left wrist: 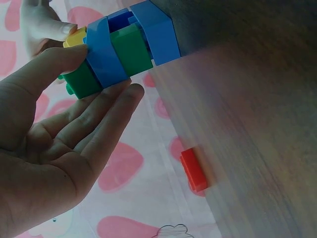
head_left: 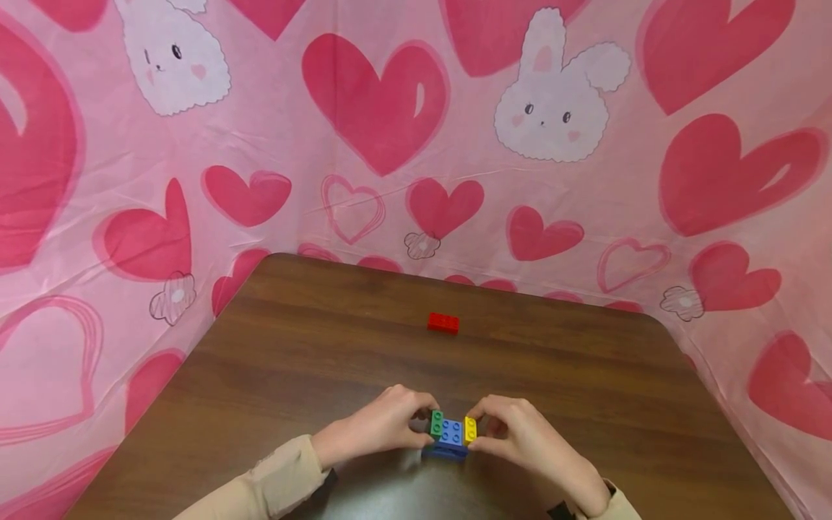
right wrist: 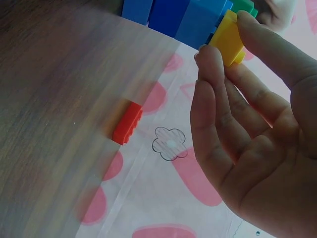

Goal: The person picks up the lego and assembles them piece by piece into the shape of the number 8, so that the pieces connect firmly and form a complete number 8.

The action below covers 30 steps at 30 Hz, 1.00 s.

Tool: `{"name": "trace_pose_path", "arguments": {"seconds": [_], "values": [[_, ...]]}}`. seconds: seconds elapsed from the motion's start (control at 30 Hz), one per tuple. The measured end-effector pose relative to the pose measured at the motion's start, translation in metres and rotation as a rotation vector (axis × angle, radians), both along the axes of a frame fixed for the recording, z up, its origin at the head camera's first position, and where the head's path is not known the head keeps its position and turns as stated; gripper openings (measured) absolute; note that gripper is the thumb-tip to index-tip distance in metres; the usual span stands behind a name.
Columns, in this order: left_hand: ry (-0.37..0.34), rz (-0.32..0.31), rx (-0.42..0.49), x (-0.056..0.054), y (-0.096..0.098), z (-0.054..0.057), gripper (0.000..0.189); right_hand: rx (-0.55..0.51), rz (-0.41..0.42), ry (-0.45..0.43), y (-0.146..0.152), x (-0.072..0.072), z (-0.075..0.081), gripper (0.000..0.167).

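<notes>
A small stack of toy building bricks stands on the table between my two hands. Blue bricks [left wrist: 105,53] make up most of it, with a green brick [left wrist: 131,49] lower down in one layer. On top, a narrow green brick [head_left: 437,424] sits at the left and a narrow yellow brick [head_left: 470,430] at the right, blue studs showing between them. My left hand [head_left: 386,422] pinches the top green brick between thumb and fingers. From the other side, my right hand [right wrist: 257,124] pinches the yellow brick. Whether the yellow one is fully seated cannot be told.
A red brick [head_left: 443,323] lies by itself farther back on the brown wooden table [head_left: 312,332]. Pink cloth [head_left: 468,159] printed with hearts and rabbits hangs behind and along the sides of the table.
</notes>
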<state>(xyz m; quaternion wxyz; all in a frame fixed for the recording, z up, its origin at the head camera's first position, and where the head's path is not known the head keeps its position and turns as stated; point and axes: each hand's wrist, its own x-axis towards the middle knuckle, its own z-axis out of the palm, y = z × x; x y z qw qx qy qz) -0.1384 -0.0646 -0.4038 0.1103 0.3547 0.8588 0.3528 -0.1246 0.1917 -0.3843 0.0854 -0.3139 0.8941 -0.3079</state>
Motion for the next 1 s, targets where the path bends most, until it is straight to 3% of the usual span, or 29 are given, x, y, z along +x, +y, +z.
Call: {"name": "trace_pose_path", "arguments": {"seconds": [0.63, 0.77, 1.0], "values": [[-0.017, -0.04, -0.051, -0.013, -0.005, 0.001, 0.031, -0.082, 0.014, 0.08, 0.0, 0.008, -0.006, 0.026], [-0.023, -0.038, -0.058, -0.023, -0.011, 0.001, 0.028, -0.072, 0.014, 0.076, 0.0, 0.008, -0.007, 0.025], [-0.001, 0.032, 0.024, -0.052, -0.018, 0.003, 0.028, -0.063, -0.001, 0.079, 0.002, 0.008, -0.008, 0.024]]}}
